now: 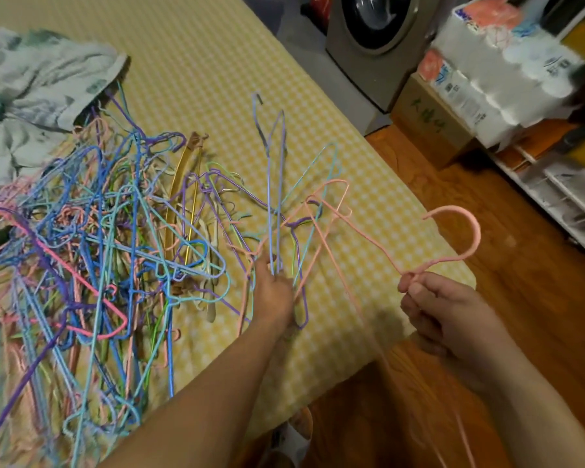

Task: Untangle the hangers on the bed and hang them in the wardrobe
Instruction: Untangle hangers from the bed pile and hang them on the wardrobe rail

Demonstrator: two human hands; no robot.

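A big tangle of coloured wire hangers [92, 251] lies on the yellow checked bed [200, 62]. My left hand [274, 295] grips a small bunch of blue, purple and pink hangers [274, 184] that stand up from the bed beside the pile. Off the bed's corner, my right hand [433, 305] pinches the neck of a pink hanger [466, 231] just below its hook. That hanger's frame blurs downward over the floor. No wardrobe is in view.
A crumpled white and green cloth [31, 82] lies at the bed's far left. Beyond the bed stand a washing machine [375, 32], a cardboard box [429, 119] with packs of tissue rolls [507, 72], and a white wire rack [561, 194] on the wooden floor [537, 298].
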